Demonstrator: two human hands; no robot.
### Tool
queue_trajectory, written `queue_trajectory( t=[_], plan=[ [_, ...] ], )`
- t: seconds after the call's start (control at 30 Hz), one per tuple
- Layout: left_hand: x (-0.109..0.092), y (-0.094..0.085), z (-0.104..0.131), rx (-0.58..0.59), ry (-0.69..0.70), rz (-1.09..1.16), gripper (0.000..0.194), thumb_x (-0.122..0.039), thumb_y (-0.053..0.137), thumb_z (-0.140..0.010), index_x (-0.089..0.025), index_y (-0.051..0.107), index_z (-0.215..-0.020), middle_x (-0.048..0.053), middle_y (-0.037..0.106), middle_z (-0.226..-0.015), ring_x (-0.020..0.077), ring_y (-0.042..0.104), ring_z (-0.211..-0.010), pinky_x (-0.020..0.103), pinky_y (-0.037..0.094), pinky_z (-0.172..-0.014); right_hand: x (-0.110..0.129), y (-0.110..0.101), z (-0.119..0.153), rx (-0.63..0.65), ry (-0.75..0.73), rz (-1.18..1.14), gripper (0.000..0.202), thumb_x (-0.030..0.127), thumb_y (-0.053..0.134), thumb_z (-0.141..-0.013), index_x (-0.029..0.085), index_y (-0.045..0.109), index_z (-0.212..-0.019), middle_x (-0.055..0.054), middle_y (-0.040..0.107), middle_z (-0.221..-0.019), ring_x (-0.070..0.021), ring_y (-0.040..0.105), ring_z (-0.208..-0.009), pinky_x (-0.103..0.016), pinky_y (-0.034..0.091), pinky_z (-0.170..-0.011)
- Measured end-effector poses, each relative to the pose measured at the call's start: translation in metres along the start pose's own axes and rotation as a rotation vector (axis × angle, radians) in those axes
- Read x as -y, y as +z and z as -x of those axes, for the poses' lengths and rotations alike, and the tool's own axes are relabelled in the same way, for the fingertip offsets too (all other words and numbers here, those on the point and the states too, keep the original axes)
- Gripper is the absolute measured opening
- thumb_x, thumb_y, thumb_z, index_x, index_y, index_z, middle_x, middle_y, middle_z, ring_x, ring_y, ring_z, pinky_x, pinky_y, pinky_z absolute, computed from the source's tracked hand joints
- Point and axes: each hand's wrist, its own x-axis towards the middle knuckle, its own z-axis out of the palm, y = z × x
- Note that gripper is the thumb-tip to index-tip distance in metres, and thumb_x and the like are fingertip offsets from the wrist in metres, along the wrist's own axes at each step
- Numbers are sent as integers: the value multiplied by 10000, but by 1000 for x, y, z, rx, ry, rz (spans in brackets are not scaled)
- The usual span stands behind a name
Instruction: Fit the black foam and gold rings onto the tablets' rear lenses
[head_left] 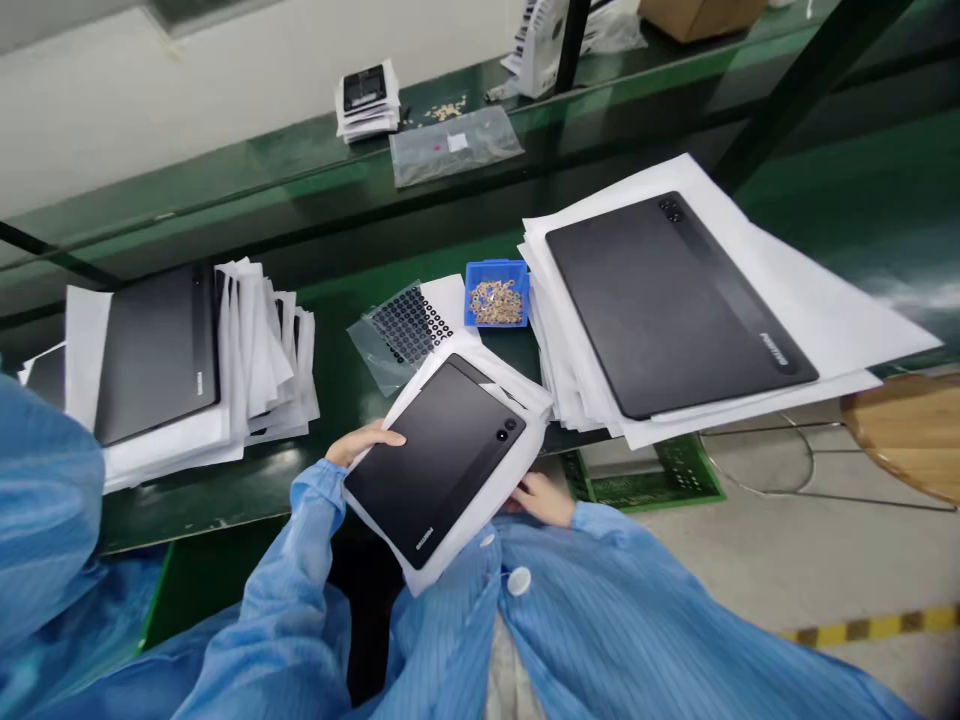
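Observation:
A dark back panel (pixel 435 460) with a camera cutout lies on white paper sheets, tilted over the table's front edge near my body. My left hand (pixel 366 441) grips the panel's left edge, thumb on top and fingers hidden beneath. At the near right side of the sheets is my right hand (pixel 541 499), its fingertips partly tucked under them; what they hold, if anything, is hidden. Just beyond the panel are a sheet of black ring stickers (pixel 411 325) and a blue tray (pixel 497 265) holding small brass-coloured parts.
Larger panels interleaved with paper form a right stack (pixel 675 300) and a left stack (pixel 161 350). On the back shelf are a clear plastic bag (pixel 487 145) and a small stack (pixel 366 100). Another person's blue sleeve (pixel 49 480) is at far left; a wooden stool (pixel 907 430) stands right.

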Motion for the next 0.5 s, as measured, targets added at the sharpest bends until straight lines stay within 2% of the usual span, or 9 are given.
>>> queue_trajectory(
  t=[0.13, 0.2, 0.27, 0.37, 0.5],
  plan=[
    [-13, -3, 2, 19, -8, -89, 605, -295, 794, -469, -142, 629, -1031, 22, 705, -740, 219, 663, -713, 284, 518, -651, 5, -29, 25, -182, -15, 70, 602, 739, 373, -770, 174, 542, -650, -3, 531, -489, -116, 504, -405, -247, 442, -451],
    [-23, -6, 2, 46, -16, -144, 561, -268, 800, -455, -141, 657, -983, 26, 715, -757, 218, 661, -725, 270, 513, -654, 14, -36, 31, -274, -55, 105, 581, 709, 354, -805, 175, 541, -672, 8, 495, -501, -106, 470, -428, -240, 418, -467],
    [-34, -11, 0, 81, -36, -207, 505, -238, 804, -433, -130, 685, -912, 31, 718, -730, 223, 661, -707, 268, 512, -646, 26, -35, 32, -351, -108, 137, 544, 682, 414, -801, 176, 542, -648, 6, 476, -523, -113, 467, -497, -245, 422, -525],
    [-50, -20, -6, 143, -83, -292, 444, -220, 798, -404, -118, 708, -826, 45, 716, -679, 252, 665, -679, 301, 527, -637, 44, -28, 24, -446, -287, 157, 485, 605, 491, -815, 166, 570, -624, -10, 495, -573, -113, 467, -539, -245, 414, -545],
    [-68, -33, -14, 211, -128, -370, 450, -250, 797, -414, -138, 722, -843, 60, 731, -727, 291, 678, -746, 339, 541, -687, 58, -22, 12, -509, -551, -9, 530, 509, 392, -921, 154, 624, -604, -32, 542, -606, -95, 492, -495, -229, 415, -486]
  ],
)
